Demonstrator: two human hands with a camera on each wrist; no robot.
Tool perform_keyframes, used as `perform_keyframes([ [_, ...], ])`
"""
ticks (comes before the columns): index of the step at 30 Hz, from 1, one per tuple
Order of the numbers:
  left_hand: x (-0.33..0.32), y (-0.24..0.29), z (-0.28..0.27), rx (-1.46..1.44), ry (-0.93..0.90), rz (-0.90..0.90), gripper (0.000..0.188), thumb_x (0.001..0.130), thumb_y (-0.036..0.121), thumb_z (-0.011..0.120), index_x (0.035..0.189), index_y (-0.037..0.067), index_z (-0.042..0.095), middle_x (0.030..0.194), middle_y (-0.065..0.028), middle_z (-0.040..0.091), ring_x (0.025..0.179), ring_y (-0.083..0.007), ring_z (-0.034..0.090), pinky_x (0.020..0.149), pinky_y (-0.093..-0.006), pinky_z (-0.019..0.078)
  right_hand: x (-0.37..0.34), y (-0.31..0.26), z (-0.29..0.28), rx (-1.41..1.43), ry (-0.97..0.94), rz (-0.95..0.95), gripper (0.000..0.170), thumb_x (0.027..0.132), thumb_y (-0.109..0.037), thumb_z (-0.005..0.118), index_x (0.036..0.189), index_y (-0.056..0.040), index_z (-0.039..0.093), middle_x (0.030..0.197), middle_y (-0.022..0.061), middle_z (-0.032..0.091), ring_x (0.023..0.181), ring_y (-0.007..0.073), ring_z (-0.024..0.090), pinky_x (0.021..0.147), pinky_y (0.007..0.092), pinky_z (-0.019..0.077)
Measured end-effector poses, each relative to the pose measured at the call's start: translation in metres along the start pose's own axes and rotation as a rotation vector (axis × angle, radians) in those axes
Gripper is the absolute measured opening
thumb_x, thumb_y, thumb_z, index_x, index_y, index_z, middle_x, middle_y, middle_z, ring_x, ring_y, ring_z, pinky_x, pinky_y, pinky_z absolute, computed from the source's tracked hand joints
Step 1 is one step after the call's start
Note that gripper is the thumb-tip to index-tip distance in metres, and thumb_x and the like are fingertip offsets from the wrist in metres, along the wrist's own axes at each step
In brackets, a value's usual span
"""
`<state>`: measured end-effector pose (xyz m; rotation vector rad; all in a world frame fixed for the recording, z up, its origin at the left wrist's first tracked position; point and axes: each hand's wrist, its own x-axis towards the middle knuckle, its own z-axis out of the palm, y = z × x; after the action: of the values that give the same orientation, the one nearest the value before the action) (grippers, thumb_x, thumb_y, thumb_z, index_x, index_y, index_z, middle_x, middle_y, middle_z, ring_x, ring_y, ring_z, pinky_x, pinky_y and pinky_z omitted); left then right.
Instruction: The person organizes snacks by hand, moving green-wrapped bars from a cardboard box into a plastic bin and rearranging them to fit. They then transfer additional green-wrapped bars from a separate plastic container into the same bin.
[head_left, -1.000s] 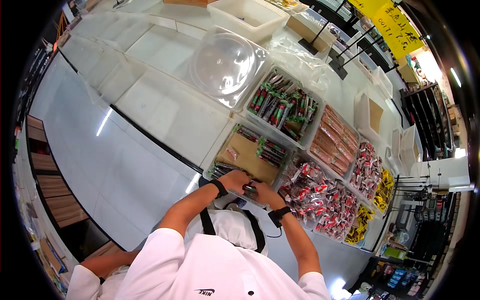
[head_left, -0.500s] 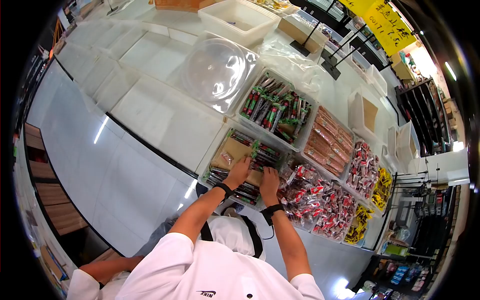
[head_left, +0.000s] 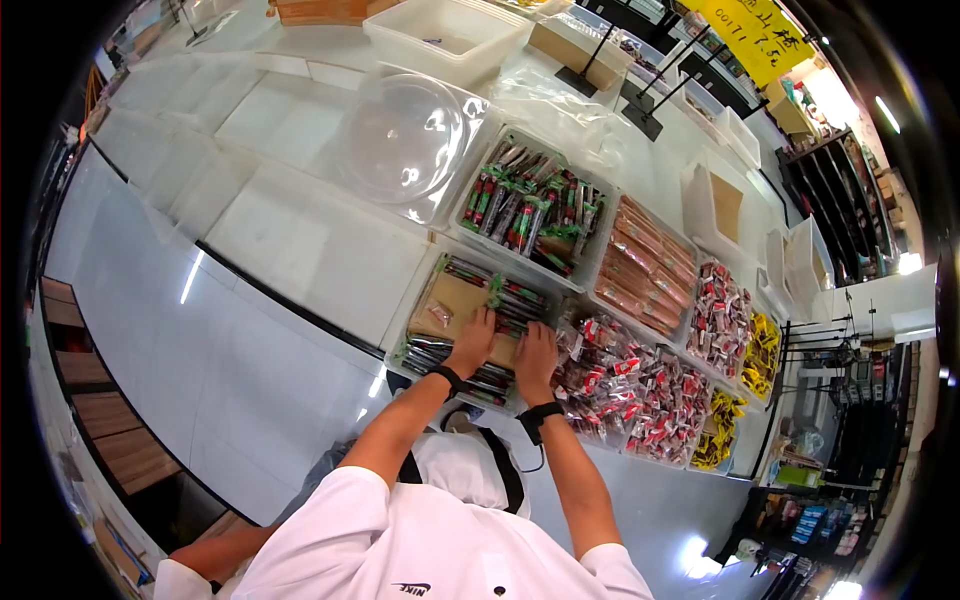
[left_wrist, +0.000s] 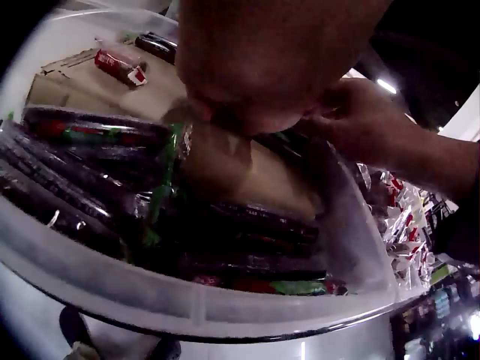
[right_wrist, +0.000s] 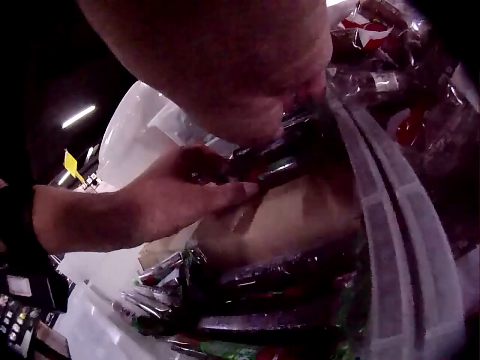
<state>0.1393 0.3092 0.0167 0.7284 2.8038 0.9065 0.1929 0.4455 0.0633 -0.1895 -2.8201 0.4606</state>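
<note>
Both hands work inside a clear plastic bin (left_wrist: 247,315) holding dark wrapped snack sticks (head_left: 520,298) with red and green labels. My left hand (head_left: 473,345) holds one end of several sticks, its thumb along their near side in the right wrist view. Opposite it, my right hand (head_left: 537,358) holds the other end; its fingertips are partly hidden. Brown cardboard (right_wrist: 292,210) shows below and between the hands. Another row of sticks (left_wrist: 255,266) lies along the bin's near side. A small red-wrapped piece (left_wrist: 120,66) rests on the cardboard.
Behind stands a bin of similar sticks (head_left: 535,205). To the right are bins of long pinkish-brown packs (head_left: 645,265), red-and-white wrapped pieces (head_left: 675,410) and yellow-wrapped pieces (head_left: 720,430). A clear lid (head_left: 400,135) and a white tub (head_left: 450,40) sit farther back.
Both hands have moved from the bin's near edge, where they held sticks, to the sticks at its far right. Over the last half second they have stayed there while the head view shifted slightly.
</note>
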Motion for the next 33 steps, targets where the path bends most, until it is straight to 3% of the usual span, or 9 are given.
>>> perform_keyframes([
  [6, -0.008, 0.005, -0.016, -0.049, 0.048, 0.015, 0.051, 0.085, 0.022, 0.060, 0.124, -0.006, 0.040, 0.114, -0.0227, 0.048, 0.106, -0.0395, 0.051, 0.088, -0.0436, 0.0448, -0.010, 0.015, -0.012, 0.001, 0.006, 0.171, 0.023, 0.083, -0.013, 0.057, 0.104, -0.0024, 0.058, 0.104, 0.0159, 0.059, 0.097, 0.0352, 0.057, 0.083, 0.0438, 0.0475],
  [10, -0.019, 0.000, -0.030, -0.064, -0.016, -0.028, 0.050, 0.084, 0.023, 0.060, 0.123, -0.005, 0.042, 0.114, -0.0220, 0.048, 0.106, -0.0390, 0.051, 0.088, -0.0431, 0.0447, -0.012, 0.003, -0.021, 0.003, -0.100, 0.272, 0.021, 0.085, -0.013, 0.057, 0.103, -0.0031, 0.060, 0.105, 0.0148, 0.060, 0.104, 0.0331, 0.055, 0.086, 0.0428, 0.0468],
  [13, -0.022, -0.014, -0.048, 0.012, 0.092, 0.157, 0.047, 0.084, 0.022, 0.060, 0.121, -0.003, 0.044, 0.113, -0.0236, 0.049, 0.098, -0.0412, 0.053, 0.084, -0.0456, 0.0459, -0.012, -0.006, -0.017, 0.082, -0.102, 0.246, 0.023, 0.083, -0.013, 0.058, 0.104, -0.0040, 0.060, 0.106, 0.0152, 0.060, 0.101, 0.0337, 0.057, 0.085, 0.0425, 0.0477],
  [16, -0.025, -0.039, -0.068, 0.065, -0.043, 0.034, 0.037, 0.082, 0.019, 0.061, 0.112, 0.000, 0.049, 0.107, -0.0194, 0.052, 0.100, -0.0385, 0.051, 0.086, -0.0453, 0.0444, -0.020, -0.012, -0.004, 0.145, -0.035, 0.118, 0.021, 0.081, -0.012, 0.058, 0.101, -0.0051, 0.060, 0.098, 0.0173, 0.061, 0.092, 0.0371, 0.058, 0.078, 0.0464, 0.0480],
  [18, -0.024, -0.059, -0.077, 0.204, 0.087, 0.239, 0.029, 0.080, 0.016, 0.061, 0.104, 0.003, 0.052, 0.103, -0.0149, 0.053, 0.104, -0.0342, 0.049, 0.088, -0.0444, 0.0413, -0.024, -0.013, 0.005, 0.160, -0.240, 0.047, 0.023, 0.079, -0.013, 0.061, 0.102, -0.0057, 0.061, 0.097, 0.0183, 0.062, 0.092, 0.0373, 0.059, 0.077, 0.0470, 0.0487],
  [21, -0.022, -0.072, -0.083, 0.303, -0.077, 0.260, 0.027, 0.079, 0.014, 0.060, 0.104, 0.007, 0.056, 0.103, -0.0112, 0.055, 0.109, -0.0306, 0.047, 0.092, -0.0427, 0.0379, -0.037, -0.007, 0.012, 0.073, -0.514, -0.078, 0.026, 0.078, -0.014, 0.065, 0.102, -0.0056, 0.061, 0.096, 0.0184, 0.062, 0.092, 0.0369, 0.060, 0.077, 0.0470, 0.0495],
  [24, -0.021, -0.071, -0.076, 0.368, -0.035, 0.269, 0.030, 0.078, 0.012, 0.060, 0.109, 0.010, 0.058, 0.106, -0.0090, 0.055, 0.110, -0.0292, 0.047, 0.093, -0.0409, 0.0370, -0.039, -0.007, 0.010, 0.036, -0.665, -0.125, 0.028, 0.075, -0.014, 0.068, 0.101, -0.0061, 0.062, 0.097, 0.0176, 0.062, 0.093, 0.0365, 0.060, 0.078, 0.0468, 0.0496],
  [28, -0.015, -0.063, -0.064, 0.413, -0.175, 0.234, 0.038, 0.077, 0.013, 0.063, 0.114, 0.011, 0.058, 0.116, -0.0094, 0.055, 0.115, -0.0282, 0.047, 0.095, -0.0411, 0.0368, -0.042, -0.013, 0.010, 0.023, -0.613, -0.137, 0.030, 0.072, -0.016, 0.073, 0.099, -0.0059, 0.062, 0.099, 0.0155, 0.061, 0.095, 0.0354, 0.060, 0.078, 0.0448, 0.0501],
  [33, -0.017, -0.038, -0.065, 0.408, 0.038, 0.306, 0.037, 0.073, 0.012, 0.064, 0.109, 0.007, 0.058, 0.110, -0.0113, 0.056, 0.111, -0.0297, 0.050, 0.092, -0.0414, 0.0397, -0.055, -0.008, 0.017, -0.008, -0.511, -0.288, 0.035, 0.071, -0.017, 0.073, 0.100, -0.0019, 0.060, 0.101, 0.0171, 0.061, 0.096, 0.0345, 0.060, 0.080, 0.0438, 0.0498],
])
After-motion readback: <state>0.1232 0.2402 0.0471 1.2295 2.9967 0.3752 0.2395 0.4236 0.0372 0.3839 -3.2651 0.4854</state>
